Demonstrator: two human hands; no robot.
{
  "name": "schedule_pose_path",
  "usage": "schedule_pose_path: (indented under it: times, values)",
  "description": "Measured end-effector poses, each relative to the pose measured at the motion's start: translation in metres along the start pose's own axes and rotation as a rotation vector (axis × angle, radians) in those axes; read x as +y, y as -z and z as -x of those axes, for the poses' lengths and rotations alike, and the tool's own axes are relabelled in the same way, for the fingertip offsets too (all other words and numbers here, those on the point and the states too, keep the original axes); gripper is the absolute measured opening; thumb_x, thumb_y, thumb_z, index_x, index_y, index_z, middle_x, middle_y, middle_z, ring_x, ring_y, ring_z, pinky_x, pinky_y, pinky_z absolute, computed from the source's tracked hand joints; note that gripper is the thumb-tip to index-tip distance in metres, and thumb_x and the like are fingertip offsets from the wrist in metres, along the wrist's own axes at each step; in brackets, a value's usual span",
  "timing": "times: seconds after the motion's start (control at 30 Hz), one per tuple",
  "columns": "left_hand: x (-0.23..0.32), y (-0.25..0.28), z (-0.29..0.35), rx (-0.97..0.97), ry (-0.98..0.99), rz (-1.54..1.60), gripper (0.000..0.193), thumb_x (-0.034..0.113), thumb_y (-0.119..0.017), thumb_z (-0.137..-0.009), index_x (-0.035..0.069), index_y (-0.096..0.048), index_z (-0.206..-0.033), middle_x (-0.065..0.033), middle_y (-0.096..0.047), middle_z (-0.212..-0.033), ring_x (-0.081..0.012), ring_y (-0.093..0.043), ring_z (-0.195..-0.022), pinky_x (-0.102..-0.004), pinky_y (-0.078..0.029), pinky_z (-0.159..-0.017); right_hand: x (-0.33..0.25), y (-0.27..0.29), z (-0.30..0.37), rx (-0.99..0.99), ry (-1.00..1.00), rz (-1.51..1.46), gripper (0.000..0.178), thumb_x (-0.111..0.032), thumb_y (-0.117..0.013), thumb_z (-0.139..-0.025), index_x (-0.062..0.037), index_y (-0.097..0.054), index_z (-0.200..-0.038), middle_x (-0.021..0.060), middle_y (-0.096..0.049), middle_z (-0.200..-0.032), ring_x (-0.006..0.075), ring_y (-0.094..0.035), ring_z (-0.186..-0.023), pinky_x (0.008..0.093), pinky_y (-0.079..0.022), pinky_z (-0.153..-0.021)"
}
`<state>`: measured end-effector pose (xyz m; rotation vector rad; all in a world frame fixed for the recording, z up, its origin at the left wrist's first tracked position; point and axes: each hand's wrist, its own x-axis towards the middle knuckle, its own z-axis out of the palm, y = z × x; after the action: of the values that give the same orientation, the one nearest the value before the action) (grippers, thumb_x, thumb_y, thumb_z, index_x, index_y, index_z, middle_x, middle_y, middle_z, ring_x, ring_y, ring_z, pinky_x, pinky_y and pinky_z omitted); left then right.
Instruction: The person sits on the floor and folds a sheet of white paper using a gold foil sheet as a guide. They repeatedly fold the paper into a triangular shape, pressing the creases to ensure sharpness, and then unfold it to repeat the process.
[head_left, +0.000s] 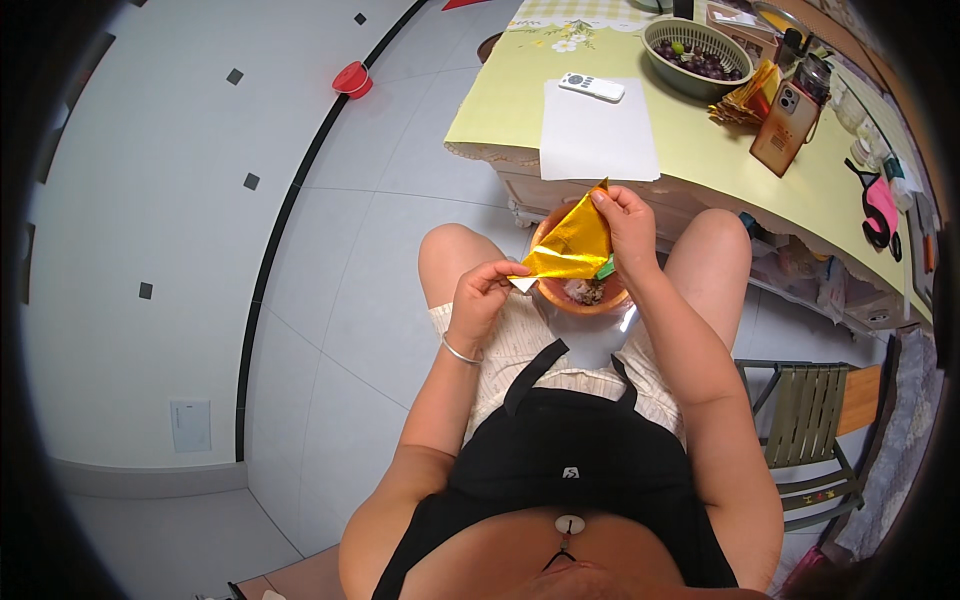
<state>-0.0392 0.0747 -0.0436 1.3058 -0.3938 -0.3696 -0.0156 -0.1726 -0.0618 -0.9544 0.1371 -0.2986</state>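
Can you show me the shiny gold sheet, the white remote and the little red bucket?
Gold sheet (574,243): head view, on the middle of its shiny face.
White remote (595,88): head view, mid-length on its top face.
Red bucket (353,82): head view, on its body.

foil sheet (575,240): metallic-looking, high gloss, creased, with bright reflections. folded foil stack (745,97): metallic, glossy, crinkled. paper sheet (598,138): matt, smooth. remote control (592,87): smooth, plastic-looking shell. basket (663,68): plastic-looking, slotted wall, low sheen. bucket (352,80): smooth plastic. phone (787,125): smooth back. bracelet (458,350): polished metal. floor (345,245): smooth tile, soft sheen. black top (570,435): matt cloth. shorts (500,355): cloth, lightly textured. chair (806,405): slatted surface; material cannot be determined. board (859,400): wood-look finish.
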Motion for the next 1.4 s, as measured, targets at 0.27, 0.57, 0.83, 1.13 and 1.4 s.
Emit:
schedule_pose_path:
  times: [0.27, 0.57, 0.83, 1.13, 1.4]
  values:
    - [-0.009, 0.001, 0.000, 0.089, -0.066, -0.136, 0.019, -0.008, -0.064, -0.087, -0.003, -0.069, -0.105, -0.0095, -0.070, -0.101, -0.0146, -0.067, -0.090, -0.0257, -0.055, -0.083, 0.001, 0.001, 0.000, 0.001, -0.033, 0.013, 0.009, -0.011, -0.067, -0.094, -0.0033, -0.065, -0.090, -0.0018, -0.065, -0.079, 0.0032, -0.057, -0.069, 0.0175, -0.044, -0.062]
    - [-0.011, -0.004, -0.002, 0.189, -0.050, -0.097, 0.014, -0.005, -0.067, -0.088, -0.004, -0.069, -0.101, -0.0106, -0.071, -0.095, -0.0154, -0.068, -0.084, -0.0283, -0.058, -0.075, -0.002, -0.002, 0.002, -0.004, -0.017, -0.004, 0.009, -0.011, -0.067, -0.094, -0.0032, -0.065, -0.090, -0.0019, -0.066, -0.079, 0.0031, -0.057, -0.068, 0.0178, -0.045, -0.062]
    - [-0.012, -0.005, -0.004, 0.225, 0.012, -0.071, 0.022, -0.005, -0.067, -0.086, -0.005, -0.064, -0.108, -0.0128, -0.071, -0.094, -0.0180, -0.070, -0.085, -0.0281, -0.057, -0.078, -0.001, -0.001, 0.002, -0.016, -0.037, 0.010, 0.008, -0.010, -0.066, -0.094, -0.0031, -0.065, -0.091, -0.0014, -0.066, -0.080, 0.0033, -0.058, -0.069, 0.0176, -0.045, -0.063]
    - [-0.007, -0.015, -0.005, 0.182, 0.076, 0.064, 0.044, -0.002, -0.065, -0.087, -0.004, -0.051, -0.129, -0.0137, -0.070, -0.100, -0.0202, -0.070, -0.089, -0.0308, -0.057, -0.081, 0.000, -0.003, 0.003, 0.001, -0.011, 0.001, 0.008, -0.010, -0.066, -0.095, -0.0026, -0.065, -0.092, -0.0017, -0.066, -0.082, 0.0028, -0.058, -0.071, 0.0170, -0.044, -0.064]
    - [-0.021, -0.008, -0.005, 0.159, 0.236, 0.143, 0.019, 0.009, -0.064, -0.092, -0.002, -0.064, -0.108, -0.0117, -0.070, -0.096, -0.0173, -0.069, -0.083, -0.0288, -0.056, -0.076, 0.003, -0.005, 0.005, -0.001, 0.061, -0.037, 0.005, -0.008, -0.065, -0.095, -0.0024, -0.065, -0.093, -0.0024, -0.065, -0.082, 0.0017, -0.057, -0.070, 0.0166, -0.044, -0.063]
